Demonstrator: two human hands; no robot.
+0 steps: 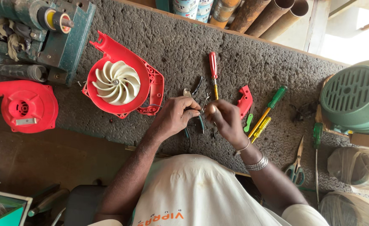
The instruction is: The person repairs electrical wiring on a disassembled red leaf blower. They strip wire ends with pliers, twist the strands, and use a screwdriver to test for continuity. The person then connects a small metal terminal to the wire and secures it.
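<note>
Both hands meet over the table [184, 46]: the left hand [174, 115] grips a pair of pliers [193, 113], and the right hand [224, 119] pinches a thin wire [204, 101] at the pliers' tip. Nearby lie three screwdrivers, one red-handled [213, 67], one green-handled [272, 102], one yellow [260, 129], two red blower housings [123, 79] [25, 104] and one pair of scissors [296, 165].

Grey matted workbench [234, 62], red blower housing [121, 79], red-handled screwdriver [213, 67], scissors [296, 167]
</note>
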